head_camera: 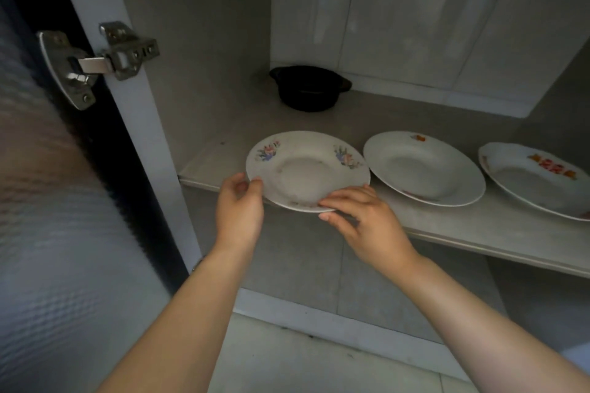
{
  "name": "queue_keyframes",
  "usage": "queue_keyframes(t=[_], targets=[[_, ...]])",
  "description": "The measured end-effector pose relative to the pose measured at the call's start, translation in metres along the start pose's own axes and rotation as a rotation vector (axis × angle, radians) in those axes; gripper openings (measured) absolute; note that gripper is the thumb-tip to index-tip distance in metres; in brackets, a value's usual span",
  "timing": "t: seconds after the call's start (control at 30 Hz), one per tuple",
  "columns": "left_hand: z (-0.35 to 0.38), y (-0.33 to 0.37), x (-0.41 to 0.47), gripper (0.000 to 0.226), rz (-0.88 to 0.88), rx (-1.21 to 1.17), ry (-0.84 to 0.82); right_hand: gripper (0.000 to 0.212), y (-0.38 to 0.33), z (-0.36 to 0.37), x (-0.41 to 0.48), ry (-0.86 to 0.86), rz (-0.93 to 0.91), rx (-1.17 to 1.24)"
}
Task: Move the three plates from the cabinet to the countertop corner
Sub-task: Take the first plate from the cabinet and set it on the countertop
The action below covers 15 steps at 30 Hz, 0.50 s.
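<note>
Floral plate (306,169): leftmost of three, overhanging shelf (479,226) front edge; left hand (239,207) and right hand (360,217) both pinching its rim. Step: first pickup (apparently). Next: lift clear, level.

White plates, grey cabinet, black pot

The round white ceramic plate on the left (306,169) bore pink-and-blue flower sprays; the plain-centred white middle plate (423,167) showed orange and red rim marks; the white right-hand plate (536,179) carried red-orange blossoms. Behind sat a round black two-handled pot (308,88) on the pale grey shelf (463,223).
</note>
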<state>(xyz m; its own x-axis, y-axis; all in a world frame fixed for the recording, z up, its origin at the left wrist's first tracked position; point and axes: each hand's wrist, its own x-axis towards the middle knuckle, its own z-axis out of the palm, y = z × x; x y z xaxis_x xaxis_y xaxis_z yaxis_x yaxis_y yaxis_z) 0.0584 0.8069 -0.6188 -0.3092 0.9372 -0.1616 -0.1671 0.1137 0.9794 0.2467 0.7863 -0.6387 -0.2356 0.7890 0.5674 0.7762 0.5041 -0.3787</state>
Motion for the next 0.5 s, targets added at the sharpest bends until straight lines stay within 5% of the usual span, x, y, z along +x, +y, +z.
queue_keyframes(t=[0.17,0.5], targets=[[0.009,0.009,-0.004,0.020,0.009,-0.100,-0.089,0.036,-0.002,-0.002,-0.007,-0.008,0.007,0.012],[0.002,0.016,-0.011,0.039,-0.058,-0.121,-0.191,0.037,-0.008,-0.021,-0.013,-0.065,-0.032,0.058]])
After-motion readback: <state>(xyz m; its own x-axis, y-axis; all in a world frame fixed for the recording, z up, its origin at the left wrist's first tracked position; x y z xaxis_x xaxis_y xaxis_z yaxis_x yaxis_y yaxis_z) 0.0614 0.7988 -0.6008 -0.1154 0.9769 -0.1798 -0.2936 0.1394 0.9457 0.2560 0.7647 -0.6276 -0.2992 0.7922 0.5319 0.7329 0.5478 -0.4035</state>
